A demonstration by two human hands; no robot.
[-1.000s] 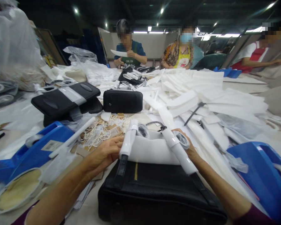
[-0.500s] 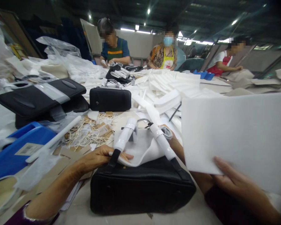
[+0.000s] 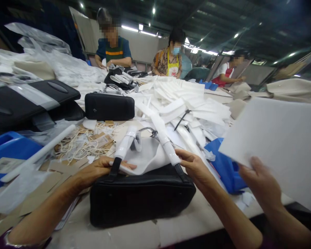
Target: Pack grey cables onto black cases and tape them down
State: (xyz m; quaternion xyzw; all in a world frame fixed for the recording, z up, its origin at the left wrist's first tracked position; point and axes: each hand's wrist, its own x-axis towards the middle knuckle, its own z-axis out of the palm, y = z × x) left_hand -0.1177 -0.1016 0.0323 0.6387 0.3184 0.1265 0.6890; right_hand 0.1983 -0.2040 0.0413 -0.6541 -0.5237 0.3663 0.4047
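Note:
A black handbag (image 3: 142, 200) lies in front of me, its base toward me. Its two handles (image 3: 169, 152) stand up in white wrapping. A soft white padding sheet (image 3: 152, 159) curves out of the bag between the handles. My left hand (image 3: 101, 169) grips the left edge of this sheet, fingers passing behind the left handle. My right hand (image 3: 194, 167) has its fingertips closed at the wrapped right handle. What they pinch behind it is partly hidden. Another person's hand (image 3: 261, 180) holds a large white sheet (image 3: 280, 145) at the right.
A small black case (image 3: 110, 107) and flat black bags (image 3: 33, 100) stand beyond. Stringed tags (image 3: 85, 141) lie at left. Blue bins (image 3: 10, 152) sit on both sides. White sheets (image 3: 178, 91) are piled at the back. Several co-workers (image 3: 114, 52) work across the table.
My right hand has come out from behind the right handle to its outer side. The other person's hand and large sheet have shifted and tilted. My view has turned slightly right.

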